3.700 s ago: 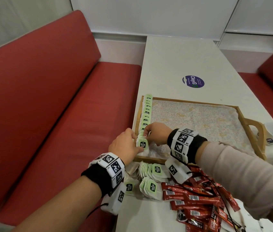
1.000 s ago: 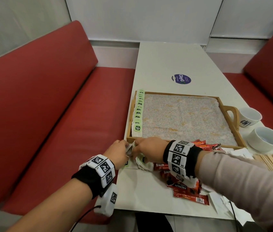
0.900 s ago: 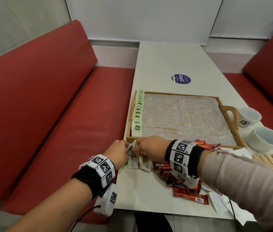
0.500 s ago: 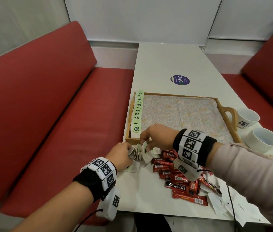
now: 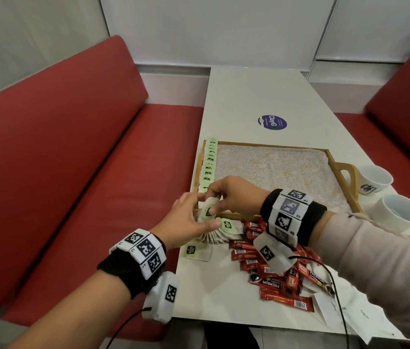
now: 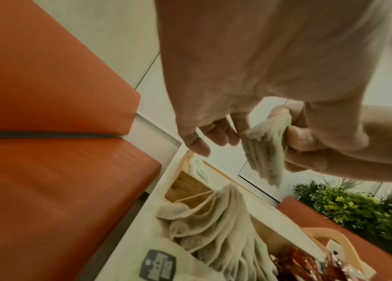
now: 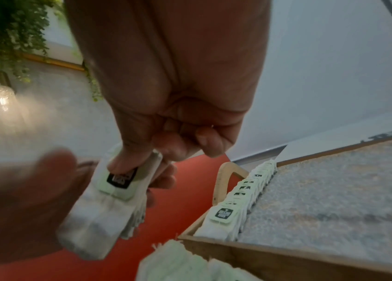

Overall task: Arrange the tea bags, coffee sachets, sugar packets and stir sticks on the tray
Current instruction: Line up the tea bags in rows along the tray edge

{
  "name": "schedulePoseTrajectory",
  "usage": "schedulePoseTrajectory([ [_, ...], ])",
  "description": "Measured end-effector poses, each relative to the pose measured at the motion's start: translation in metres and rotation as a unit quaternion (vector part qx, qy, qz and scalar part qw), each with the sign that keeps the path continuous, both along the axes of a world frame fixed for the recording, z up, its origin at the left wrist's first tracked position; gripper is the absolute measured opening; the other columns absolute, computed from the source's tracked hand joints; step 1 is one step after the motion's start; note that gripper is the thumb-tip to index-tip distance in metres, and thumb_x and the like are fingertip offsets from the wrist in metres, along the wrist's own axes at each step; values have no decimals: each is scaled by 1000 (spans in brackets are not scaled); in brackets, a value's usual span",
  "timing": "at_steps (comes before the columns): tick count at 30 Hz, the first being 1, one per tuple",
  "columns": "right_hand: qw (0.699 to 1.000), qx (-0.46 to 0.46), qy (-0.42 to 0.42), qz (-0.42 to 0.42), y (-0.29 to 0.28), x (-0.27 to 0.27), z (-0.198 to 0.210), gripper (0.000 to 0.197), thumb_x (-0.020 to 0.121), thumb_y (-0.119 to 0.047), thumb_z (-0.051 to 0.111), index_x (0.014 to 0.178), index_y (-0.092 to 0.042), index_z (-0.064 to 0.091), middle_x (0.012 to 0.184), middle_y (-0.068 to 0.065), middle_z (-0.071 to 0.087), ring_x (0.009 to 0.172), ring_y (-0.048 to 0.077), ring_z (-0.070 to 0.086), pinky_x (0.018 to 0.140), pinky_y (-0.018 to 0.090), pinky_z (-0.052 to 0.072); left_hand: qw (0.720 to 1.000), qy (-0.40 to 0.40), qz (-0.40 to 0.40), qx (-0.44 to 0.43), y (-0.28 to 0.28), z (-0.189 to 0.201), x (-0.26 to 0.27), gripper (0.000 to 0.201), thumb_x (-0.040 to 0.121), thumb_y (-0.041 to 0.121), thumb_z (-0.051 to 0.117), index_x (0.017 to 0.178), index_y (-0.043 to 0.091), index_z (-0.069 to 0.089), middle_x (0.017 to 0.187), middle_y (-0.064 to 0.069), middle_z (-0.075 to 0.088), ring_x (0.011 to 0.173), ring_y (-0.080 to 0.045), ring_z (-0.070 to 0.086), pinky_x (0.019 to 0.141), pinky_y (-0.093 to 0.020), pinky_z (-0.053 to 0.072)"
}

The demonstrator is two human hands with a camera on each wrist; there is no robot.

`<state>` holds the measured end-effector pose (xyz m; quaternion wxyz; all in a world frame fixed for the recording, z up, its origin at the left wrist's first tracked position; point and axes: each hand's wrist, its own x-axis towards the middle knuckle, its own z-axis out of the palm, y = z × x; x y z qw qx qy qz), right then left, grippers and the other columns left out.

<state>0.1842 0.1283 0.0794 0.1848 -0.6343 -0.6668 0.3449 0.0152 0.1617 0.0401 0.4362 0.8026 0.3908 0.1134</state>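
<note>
My right hand [image 5: 210, 201] pinches a small stack of tea bags [image 5: 207, 210] just above the near left corner of the wooden tray [image 5: 274, 145], thumb on the top green tag [image 7: 120, 178]. My left hand [image 5: 202, 210] is beside the stack with its fingers [image 6: 204, 138] straight, holding nothing. A row of tea bags [image 5: 210, 167] stands along the tray's left side. Loose tea bags [image 5: 224, 233] lie on the table in front of the tray. Red coffee sachets [image 5: 274, 275] are heaped to their right, partly under my right wrist.
Two white cups [image 5: 375, 180] [image 5: 400, 212] stand right of the tray's handle. One tea bag [image 5: 196, 251] lies near the table's left edge. White paper packets [image 5: 329, 308] sit at the near right. Red benches [image 5: 73, 185] flank the table.
Both hands were down at the loose tea bags on the table. My right hand has lifted a stack towards the tray's near left corner, and my left hand has risen alongside it.
</note>
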Motion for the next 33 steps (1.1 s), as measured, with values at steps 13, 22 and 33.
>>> schedulePoseTrajectory([
  [13,980,-55,-191,26,-11,8,-23,41,76,-12,75,112,-27,63,82,-8,55,75,11,52,57,17,35,993,-78,49,-76,3,-20,1,23,99,16,47,115,22,62,108,7,67,101,-10,62,77,-23,52],
  [22,944,-31,-310,108,-6,0,-35,49,87,-9,58,132,-29,53,106,-2,47,99,21,54,72,28,37,983,-126,118,-70,9,-30,-4,25,99,17,46,118,20,62,117,6,65,113,-10,58,102,-33,43],
  [33,945,-34,-314,80,2,5,-39,34,80,-14,71,112,-18,61,112,1,53,100,23,55,71,28,37,991,-82,77,-78,10,-42,-6,24,98,22,46,118,21,61,121,-1,62,113,-15,58,100,-44,45],
])
